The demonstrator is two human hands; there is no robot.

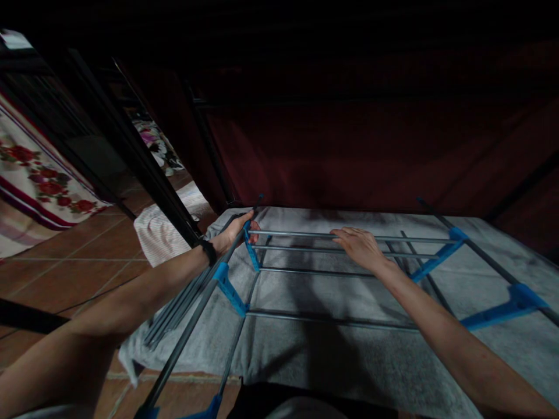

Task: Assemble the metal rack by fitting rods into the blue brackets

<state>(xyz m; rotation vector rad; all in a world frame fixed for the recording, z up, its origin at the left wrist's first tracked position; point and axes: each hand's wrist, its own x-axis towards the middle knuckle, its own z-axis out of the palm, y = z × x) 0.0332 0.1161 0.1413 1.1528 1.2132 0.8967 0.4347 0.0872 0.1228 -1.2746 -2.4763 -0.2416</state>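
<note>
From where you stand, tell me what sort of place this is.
Probably a room in a home. The floor is terracotta tile, a flowered cloth hangs at the left, and both hands work on a metal rack with blue joints, lying on a grey blanket.

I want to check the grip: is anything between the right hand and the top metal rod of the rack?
Nothing visible. The right hand rests directly on the top metal rod; the left hand holds the blue corner connector.

Tiled floor bears grey cloth under rack.
</note>
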